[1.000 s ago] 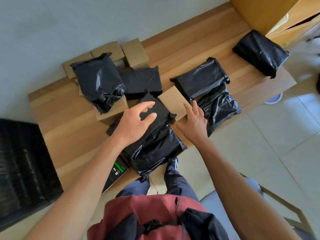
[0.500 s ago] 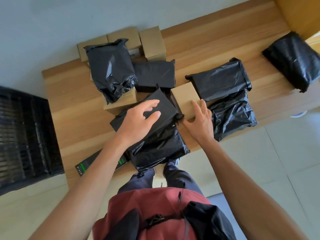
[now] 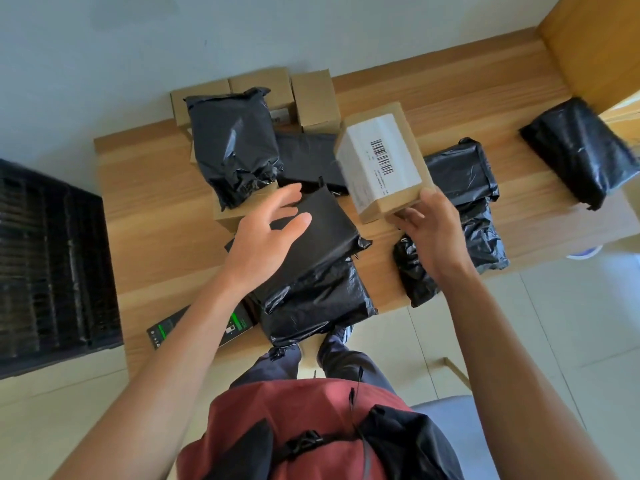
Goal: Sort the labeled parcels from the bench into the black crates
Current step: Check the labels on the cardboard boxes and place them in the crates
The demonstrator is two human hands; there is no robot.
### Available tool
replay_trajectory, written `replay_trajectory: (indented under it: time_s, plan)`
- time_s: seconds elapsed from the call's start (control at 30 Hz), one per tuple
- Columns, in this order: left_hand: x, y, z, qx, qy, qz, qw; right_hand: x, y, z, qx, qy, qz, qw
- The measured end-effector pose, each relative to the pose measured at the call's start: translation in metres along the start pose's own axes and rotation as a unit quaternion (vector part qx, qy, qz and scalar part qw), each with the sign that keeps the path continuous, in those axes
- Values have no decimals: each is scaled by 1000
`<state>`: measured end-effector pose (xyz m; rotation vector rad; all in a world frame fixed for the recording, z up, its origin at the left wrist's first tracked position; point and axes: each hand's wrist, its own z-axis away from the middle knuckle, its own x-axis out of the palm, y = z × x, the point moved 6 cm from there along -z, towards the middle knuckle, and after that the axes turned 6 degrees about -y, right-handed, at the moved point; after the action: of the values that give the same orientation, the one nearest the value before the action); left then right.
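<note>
Wooden bench (image 3: 156, 216) planks run across the view against a pale grey wall, with pale floor tiles nearer the camera. At the bottom edge sits a red top with a black strap and buckle (image 3: 304, 441).

Near the bench's front edge, at about 7 o'clock from the left hand, a dark handheld device with a green-lit screen (image 3: 194, 329) lies partly under the left forearm. Just beside it, two black poly-bag parcels (image 3: 311, 268) are stacked, the lower one hanging over the edge.

Above that stack hovers the left hand (image 3: 263, 237), palm down, fingers straight and spread apart, gripping nothing; whether the fingertips touch the upper bag cannot be told.

At 3 o'clock from it, the right hand (image 3: 429, 230) holds a cardboard box (image 3: 384, 161) lifted and tilted above the bench. A white shipping label with a barcode covers its upturned face. The thumb presses the near top edge and the curled fingers support the near lower corner, so the box stands out past the fingertips toward 11 o'clock.

Under and beyond the right hand lie two more crumpled black bags (image 3: 478, 209).

At 9 o'clock a black crate (image 3: 48, 258) stands off the bench's left end.

Farther back, a black bag (image 3: 232, 147) rests on plain cardboard boxes (image 3: 311, 98) along the wall; another black bag (image 3: 578, 150) lies at 2 o'clock.
</note>
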<state>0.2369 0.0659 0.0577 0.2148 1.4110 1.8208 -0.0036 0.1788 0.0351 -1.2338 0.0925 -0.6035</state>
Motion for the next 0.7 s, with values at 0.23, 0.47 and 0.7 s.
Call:
replay_trajectory:
  time_s: [0.23, 0.47, 0.7]
  plan:
    - [6, 14, 11, 6, -22, 136, 990, 76, 18, 18, 31, -123, -59, 990]
    - [-17, 1, 23, 35, 73, 55, 995, 98, 31, 24, 62, -134, 55, 988]
    - [-34, 9, 32, 146, 77, -220, 962, 76, 2, 9, 27, -29, 109, 993]
